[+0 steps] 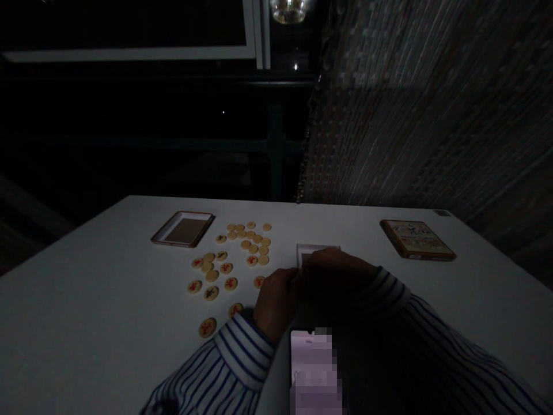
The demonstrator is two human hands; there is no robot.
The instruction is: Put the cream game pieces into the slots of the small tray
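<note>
The scene is dim. My left hand and my right hand meet at the middle of a white table, both in striped sleeves. Their fingers are curled together over a small white tray or box part, which they mostly hide. What exactly they pinch is too dark to name. Left of my hands lie several round pale game discs with red or dark marks, scattered flat on the table.
A shallow box lid or tray lies at the back left. A printed box lies at the back right. A lit phone rests near the front edge. A beaded curtain hangs behind the table.
</note>
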